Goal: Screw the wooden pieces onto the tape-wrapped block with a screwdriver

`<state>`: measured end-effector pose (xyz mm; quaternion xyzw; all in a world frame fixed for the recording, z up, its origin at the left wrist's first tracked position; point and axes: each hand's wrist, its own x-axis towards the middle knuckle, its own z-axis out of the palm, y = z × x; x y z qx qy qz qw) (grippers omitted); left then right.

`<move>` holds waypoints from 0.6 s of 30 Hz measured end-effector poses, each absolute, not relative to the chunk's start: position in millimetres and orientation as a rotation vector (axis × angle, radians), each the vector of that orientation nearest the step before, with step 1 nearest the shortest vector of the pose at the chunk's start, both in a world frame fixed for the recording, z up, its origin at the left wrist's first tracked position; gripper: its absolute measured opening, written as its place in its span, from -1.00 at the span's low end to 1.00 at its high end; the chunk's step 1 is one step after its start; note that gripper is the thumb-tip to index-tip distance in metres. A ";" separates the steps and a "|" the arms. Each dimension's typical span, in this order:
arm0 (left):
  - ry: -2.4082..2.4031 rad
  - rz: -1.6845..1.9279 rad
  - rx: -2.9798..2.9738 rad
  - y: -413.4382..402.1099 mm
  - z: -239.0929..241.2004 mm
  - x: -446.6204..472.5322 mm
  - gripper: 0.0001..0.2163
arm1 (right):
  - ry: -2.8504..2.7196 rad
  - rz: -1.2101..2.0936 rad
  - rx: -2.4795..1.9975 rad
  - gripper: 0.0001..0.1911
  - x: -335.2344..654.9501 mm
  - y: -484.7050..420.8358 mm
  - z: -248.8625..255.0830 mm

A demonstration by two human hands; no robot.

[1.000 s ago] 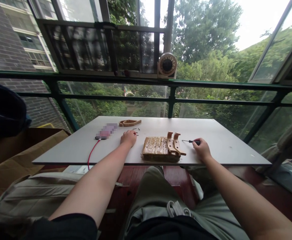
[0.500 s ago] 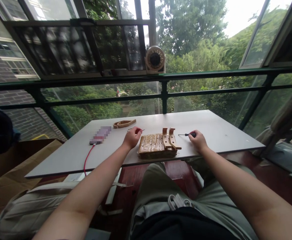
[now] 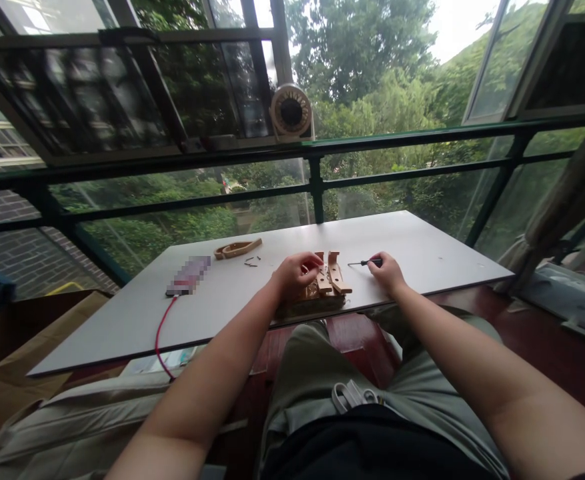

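Observation:
My right hand is closed around the dark handle of a screwdriver, whose thin shaft points left. My left hand is pinched over the left part of a tape-wrapped block, and in its fingertips is a small screw that hardly shows. Two curved wooden pieces with holes rest side by side on the block, and the left one is partly behind my fingers. Several loose screws lie on the table behind my left forearm.
On the white table are a wooden loop-shaped part and a blurred phone with a red cable. A small round fan stands on the window ledge beyond the green railing.
My left hand has moved right, from beside the block to over it near the wooden pieces. My right hand still holds the screwdriver. The view has shifted slightly, and the loose screws now show.

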<state>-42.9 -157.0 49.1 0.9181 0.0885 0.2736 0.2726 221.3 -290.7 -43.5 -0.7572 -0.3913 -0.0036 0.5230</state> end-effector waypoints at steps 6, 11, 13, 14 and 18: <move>0.411 0.951 2.412 -160.0 35.0 -46.6 -0.86 | -0.924 -0.002 -1.815 -0.77 222.3 -291.2 -43.3; 0.354 0.915 2.480 -165.0 37.2 -49.1 -0.84 | -0.925 -0.013 -1.818 -0.76 221.4 -291.4 -43.1; 0.329 0.887 2.495 -166.4 38.4 -49.7 -0.83 | -0.926 -0.015 -1.818 -0.76 221.1 -291.8 -43.0; 0.316 0.874 2.502 -167.0 38.9 -49.9 -0.83 | -0.927 -0.015 -1.818 -0.76 221.0 -292.0 -42.9; 0.263 0.860 2.535 -168.6 40.6 -50.4 -0.84 | -0.924 -0.015 -1.819 -0.76 220.8 -292.9 -42.7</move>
